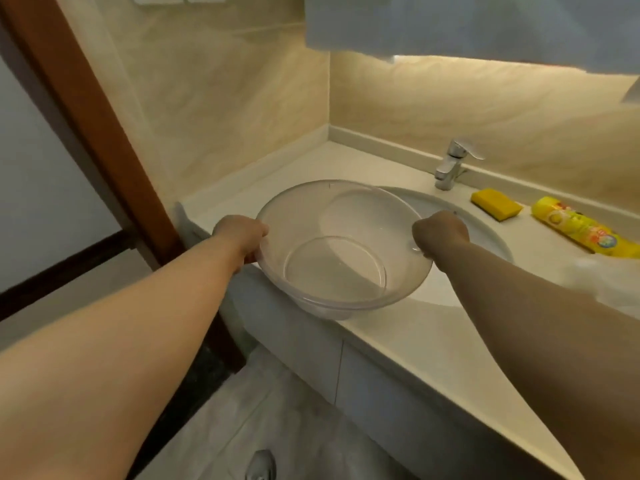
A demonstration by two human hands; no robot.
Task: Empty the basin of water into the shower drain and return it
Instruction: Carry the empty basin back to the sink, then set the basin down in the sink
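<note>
A brown door frame point(86, 109) is seen at the far left, well away from the sink point(485, 237). Next, the left hand point(242, 233) is closed on the left rim of a clear basin point(332, 251) — fingers are curled under the edge, thumb on top. The basin is held at the front left of the sink, partly over the sink's left edge and partly past the counter point(415, 341) front; whether it rests on the counter cannot be told. Whether water is inside cannot be told either. The right hand point(440, 233) is clamped on the basin's right rim, over the sink. Behind the sink a chrome tap point(450, 168) is mounted. To the sink's right a yellow sponge point(497, 204) is laid — and beyond it a yellow bottle point(581, 230) lies on its side.
</note>
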